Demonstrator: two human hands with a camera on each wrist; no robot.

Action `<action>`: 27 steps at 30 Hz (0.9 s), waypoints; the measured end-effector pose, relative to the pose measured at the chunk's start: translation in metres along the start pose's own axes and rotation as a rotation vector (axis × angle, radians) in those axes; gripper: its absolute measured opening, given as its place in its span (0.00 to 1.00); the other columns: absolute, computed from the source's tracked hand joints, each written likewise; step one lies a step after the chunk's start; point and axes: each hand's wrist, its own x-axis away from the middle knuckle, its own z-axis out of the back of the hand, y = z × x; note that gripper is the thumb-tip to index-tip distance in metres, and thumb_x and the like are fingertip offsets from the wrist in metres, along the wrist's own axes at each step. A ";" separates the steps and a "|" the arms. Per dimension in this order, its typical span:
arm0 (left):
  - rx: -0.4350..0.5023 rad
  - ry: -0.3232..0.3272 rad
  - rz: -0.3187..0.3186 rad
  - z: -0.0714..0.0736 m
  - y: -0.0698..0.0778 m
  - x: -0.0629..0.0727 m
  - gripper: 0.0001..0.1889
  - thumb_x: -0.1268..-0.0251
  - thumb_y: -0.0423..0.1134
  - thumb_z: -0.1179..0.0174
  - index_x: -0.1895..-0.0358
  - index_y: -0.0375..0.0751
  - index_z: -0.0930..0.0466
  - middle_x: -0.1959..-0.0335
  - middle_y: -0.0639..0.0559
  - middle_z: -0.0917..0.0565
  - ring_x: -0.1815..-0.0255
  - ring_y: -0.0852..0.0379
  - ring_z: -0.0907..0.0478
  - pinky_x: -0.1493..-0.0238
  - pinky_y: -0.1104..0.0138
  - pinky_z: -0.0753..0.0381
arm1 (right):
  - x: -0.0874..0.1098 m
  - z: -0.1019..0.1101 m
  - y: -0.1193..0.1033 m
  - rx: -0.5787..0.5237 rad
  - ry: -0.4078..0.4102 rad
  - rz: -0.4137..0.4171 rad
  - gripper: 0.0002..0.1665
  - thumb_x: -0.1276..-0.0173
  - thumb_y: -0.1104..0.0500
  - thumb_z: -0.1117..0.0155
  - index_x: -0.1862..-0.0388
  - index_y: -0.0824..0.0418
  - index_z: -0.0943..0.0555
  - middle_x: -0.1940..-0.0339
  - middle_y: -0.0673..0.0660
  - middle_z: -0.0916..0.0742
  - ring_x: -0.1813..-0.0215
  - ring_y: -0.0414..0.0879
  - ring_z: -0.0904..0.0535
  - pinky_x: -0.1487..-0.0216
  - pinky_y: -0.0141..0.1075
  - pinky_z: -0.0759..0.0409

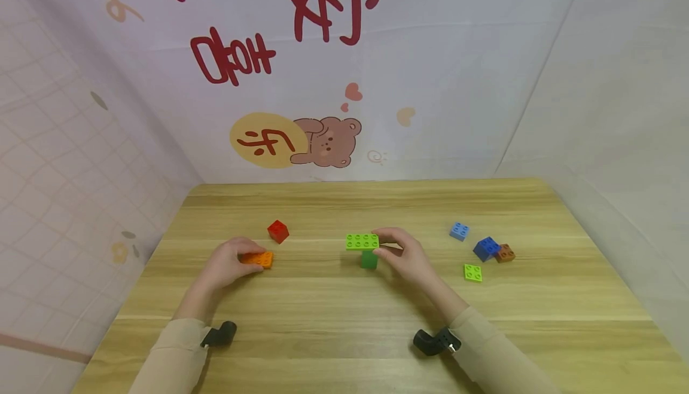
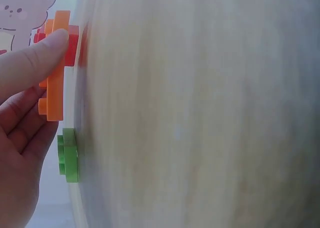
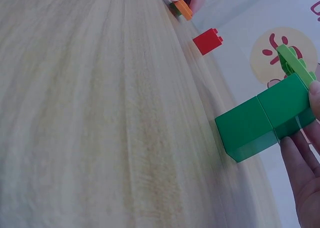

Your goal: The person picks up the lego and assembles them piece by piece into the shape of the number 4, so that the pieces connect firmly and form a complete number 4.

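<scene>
My left hand (image 1: 228,262) pinches a flat orange building brick (image 1: 264,259) between thumb and fingers, at the left of the table. A lighter green brick (image 2: 70,155) stands near that hand in the left wrist view; the hand hides it in the head view. At the table's middle, two dark green bricks (image 3: 265,118) are stacked, with a long light green plate (image 1: 362,241) on top that juts out to the left. My right hand (image 1: 404,256) grips the plate's right end and the upper dark green brick. Behind the orange brick sits a red brick (image 1: 278,231).
On the right lie a light blue brick (image 1: 459,231), a dark blue brick (image 1: 487,249) against a brown brick (image 1: 505,253), and a small light green plate (image 1: 473,272). A printed white cloth (image 1: 441,83) hangs behind the wooden table (image 1: 323,334).
</scene>
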 end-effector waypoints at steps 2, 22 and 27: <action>0.009 -0.007 0.006 -0.001 0.001 0.000 0.18 0.50 0.32 0.23 0.53 0.37 0.12 0.52 0.44 0.16 0.47 0.42 0.23 0.40 0.46 0.28 | 0.000 0.000 0.000 0.005 0.002 0.000 0.21 0.36 0.74 0.34 0.44 0.75 0.23 0.48 0.69 0.19 0.44 0.65 0.22 0.46 0.45 0.19; 0.078 -0.010 -0.194 -0.028 0.035 -0.016 0.18 0.50 0.32 0.24 0.54 0.32 0.13 0.57 0.47 0.16 0.56 0.47 0.21 0.51 0.58 0.20 | -0.001 0.000 0.004 -0.010 -0.001 -0.008 0.21 0.36 0.74 0.34 0.44 0.75 0.23 0.49 0.68 0.18 0.45 0.65 0.22 0.47 0.43 0.18; 0.060 -0.075 -0.219 -0.034 0.047 -0.023 0.17 0.47 0.36 0.25 0.52 0.37 0.12 0.55 0.51 0.17 0.54 0.50 0.22 0.50 0.56 0.21 | -0.001 0.000 0.006 -0.021 0.001 -0.008 0.21 0.36 0.74 0.34 0.44 0.74 0.22 0.48 0.68 0.18 0.44 0.65 0.22 0.47 0.41 0.18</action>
